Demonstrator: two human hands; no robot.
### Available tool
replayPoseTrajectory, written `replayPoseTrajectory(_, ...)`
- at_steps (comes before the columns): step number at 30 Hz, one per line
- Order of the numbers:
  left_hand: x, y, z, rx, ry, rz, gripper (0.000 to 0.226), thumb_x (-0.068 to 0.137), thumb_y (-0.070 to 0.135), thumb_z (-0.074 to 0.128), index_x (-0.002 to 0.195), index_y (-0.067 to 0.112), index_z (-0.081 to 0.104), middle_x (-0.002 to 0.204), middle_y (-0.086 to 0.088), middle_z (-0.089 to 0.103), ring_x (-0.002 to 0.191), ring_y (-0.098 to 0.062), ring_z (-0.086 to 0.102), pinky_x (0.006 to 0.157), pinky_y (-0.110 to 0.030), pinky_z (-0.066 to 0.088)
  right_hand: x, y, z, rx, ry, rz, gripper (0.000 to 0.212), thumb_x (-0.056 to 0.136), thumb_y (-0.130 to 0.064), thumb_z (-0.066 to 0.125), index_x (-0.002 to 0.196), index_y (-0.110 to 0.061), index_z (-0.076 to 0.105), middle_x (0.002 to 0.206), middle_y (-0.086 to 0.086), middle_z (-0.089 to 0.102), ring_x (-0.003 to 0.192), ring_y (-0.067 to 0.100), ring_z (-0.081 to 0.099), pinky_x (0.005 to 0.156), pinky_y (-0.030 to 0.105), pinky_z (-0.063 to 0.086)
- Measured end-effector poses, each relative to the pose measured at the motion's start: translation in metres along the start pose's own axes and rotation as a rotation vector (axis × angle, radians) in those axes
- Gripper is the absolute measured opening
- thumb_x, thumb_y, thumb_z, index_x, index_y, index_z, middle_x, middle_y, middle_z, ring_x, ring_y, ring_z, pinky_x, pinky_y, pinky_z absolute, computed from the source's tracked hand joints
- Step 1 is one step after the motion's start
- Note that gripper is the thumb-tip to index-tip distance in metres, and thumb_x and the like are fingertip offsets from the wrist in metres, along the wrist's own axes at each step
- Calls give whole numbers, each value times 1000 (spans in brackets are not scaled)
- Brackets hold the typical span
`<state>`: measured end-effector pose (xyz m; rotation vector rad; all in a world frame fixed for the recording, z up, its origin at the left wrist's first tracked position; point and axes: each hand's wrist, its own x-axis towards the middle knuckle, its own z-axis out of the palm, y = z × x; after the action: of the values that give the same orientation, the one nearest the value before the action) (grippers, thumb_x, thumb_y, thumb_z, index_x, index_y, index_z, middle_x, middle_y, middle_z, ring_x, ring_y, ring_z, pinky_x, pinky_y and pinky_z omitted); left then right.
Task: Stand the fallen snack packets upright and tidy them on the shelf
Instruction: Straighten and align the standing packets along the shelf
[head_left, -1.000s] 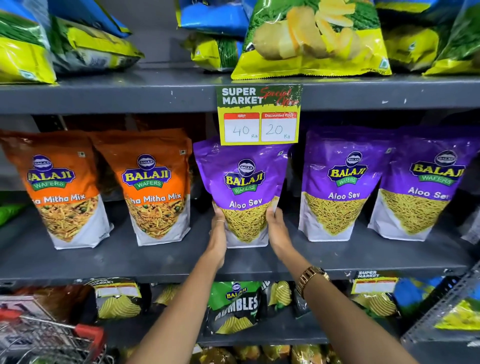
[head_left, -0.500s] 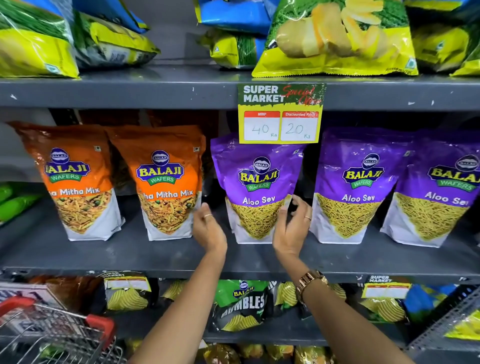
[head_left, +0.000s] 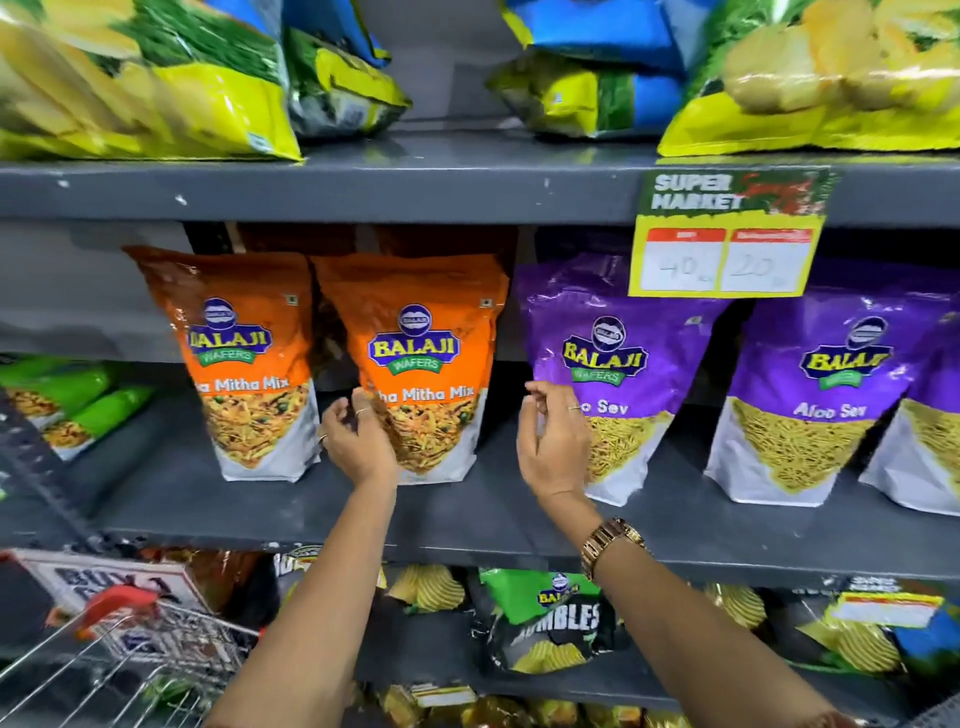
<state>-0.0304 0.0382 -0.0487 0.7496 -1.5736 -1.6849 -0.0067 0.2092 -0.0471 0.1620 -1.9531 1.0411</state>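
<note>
both hands open, holding nothing: left hand (head_left: 358, 441) cupped at second orange packet (head_left: 415, 364), right hand (head_left: 553, 441) before purple packet (head_left: 613, 374), probably to straighten them near the shelf (head_left: 311, 514) front edge.

Bare shelf (head_left: 171, 499) front runs clear across the frame's lower middle. A narrow gap separates the second orange packet (head_left: 415, 358) from the first purple packet (head_left: 613, 364) at centre. The price tag (head_left: 727, 234) overhangs at upper right.
</note>
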Motion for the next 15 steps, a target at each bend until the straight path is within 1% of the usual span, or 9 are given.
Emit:
replayPoseTrajectory(2,9,3,-1,-19,-92,-19,41,91,35,48,118,5,52,122,-16,60,112,-30,54,89,-33,41,0,-9,13,8,-16,-1,20,86,-12,48,99,-3,61,94,15,67,80,31,63,72,35,47)
replayPoseTrajectory(4,14,4,0,-6,-175,-30,41,92,37,45,122,9,52,125,-13,59,114,-28,53,88,-32,38,1,-13,26,37,-60,43,23,87,-16,46,105,-6,58,98,13,66,81,29,62,70,35,48)
replayPoseTrajectory(7,22,1,1,-5,-276,-46,39,93,37,43,121,12,52,128,-14,57,117,-30,51,97,-38,40,2,-13,44,93,-167,182,26,90,-17,47,115,-11,52,109,10,64,95,23,61,80,41,53)
replayPoseTrajectory(9,27,-2,2,-18,-302,-59,34,93,35,42,117,12,54,127,-17,56,116,-32,52,100,-43,41,1,-9,53,126,-227,304,32,91,-22,47,122,-12,47,121,10,61,107,22,59,90,42,51)
replayPoseTrajectory(11,29,-5,4,-24,-329,-83,33,94,34,41,115,13,54,126,-17,57,113,-32,53,98,-44,43,0,-6,59,195,-300,446,42,93,-29,46,131,-11,40,132,11,54,116,24,54,98,39,45)
replayPoseTrajectory(13,31,-7,5,-22,-347,-122,33,94,35,41,116,15,54,125,-14,59,112,-31,55,98,-44,44,0,-4,65,296,-385,535,45,94,-32,42,133,-12,37,133,12,53,118,22,51,98,34,40)
replayPoseTrajectory(14,32,-7,5,-24,-348,-138,32,94,34,41,116,16,55,124,-14,59,111,-30,55,98,-44,45,0,-5,67,350,-419,563,42,95,-32,40,131,-12,40,131,12,54,117,22,52,98,34,40)
replayPoseTrajectory(15,33,-7,6,-28,-346,-148,30,94,32,42,114,15,55,123,-13,60,109,-29,55,97,-43,45,1,-5,68,399,-434,593,38,95,-30,40,127,-11,43,129,13,56,116,24,53,100,38,42)
